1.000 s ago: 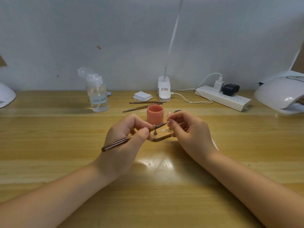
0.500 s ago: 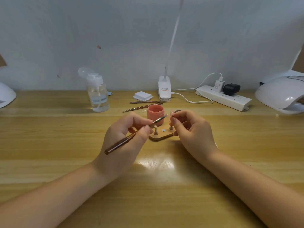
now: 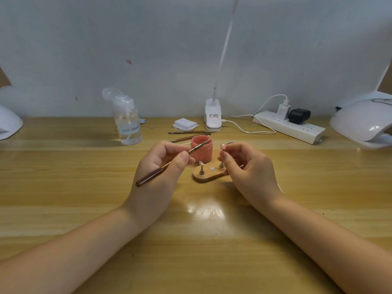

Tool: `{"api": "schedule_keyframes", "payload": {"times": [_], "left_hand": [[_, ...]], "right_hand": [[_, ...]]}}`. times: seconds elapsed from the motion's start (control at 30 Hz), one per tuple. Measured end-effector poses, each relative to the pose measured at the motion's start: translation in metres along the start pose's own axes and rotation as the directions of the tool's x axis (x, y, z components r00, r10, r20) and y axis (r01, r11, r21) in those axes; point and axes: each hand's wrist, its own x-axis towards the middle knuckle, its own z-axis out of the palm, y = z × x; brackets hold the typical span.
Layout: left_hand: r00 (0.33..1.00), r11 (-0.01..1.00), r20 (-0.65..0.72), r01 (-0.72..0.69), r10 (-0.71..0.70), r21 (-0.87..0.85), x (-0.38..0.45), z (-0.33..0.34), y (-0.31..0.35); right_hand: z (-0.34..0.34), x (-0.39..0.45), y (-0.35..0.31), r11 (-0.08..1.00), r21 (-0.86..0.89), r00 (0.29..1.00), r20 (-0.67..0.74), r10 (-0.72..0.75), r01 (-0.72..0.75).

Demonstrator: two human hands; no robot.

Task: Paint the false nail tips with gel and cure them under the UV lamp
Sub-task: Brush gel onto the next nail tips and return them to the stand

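Left hand (image 3: 158, 166) fingers grip brush (image 3: 169, 164), bristles at gel pot (image 3: 201, 149). Right hand (image 3: 248, 166) fingers pinch nail tip (image 3: 223, 146).

One head-worn wide-angle view looks forward and down over a wooden table (image 3: 63, 187); both forearms enter from the near edge and the hands meet near mid-frame; the far wall (image 3: 148, 49) fills the upper third; straight lines bow toward the left and right edges.
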Motion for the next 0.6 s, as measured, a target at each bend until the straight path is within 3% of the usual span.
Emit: {"api": "schedule_keyframes", "payload": {"times": [0.2,0.6], "left_hand": [[0.965,0.937,0.009,0.256,-0.262,-0.236,0.011,0.003,-0.010],[0.957,0.903,0.099,0.290,-0.272,-0.317,0.012,0.007,-0.009]], "right_hand": [[0.001,0.000,-0.002,0.999,-0.041,0.999,0.054,0.001,0.001],[0.006,0.005,0.010,0.934,-0.356,0.994,0.097,0.045,-0.008]]}}
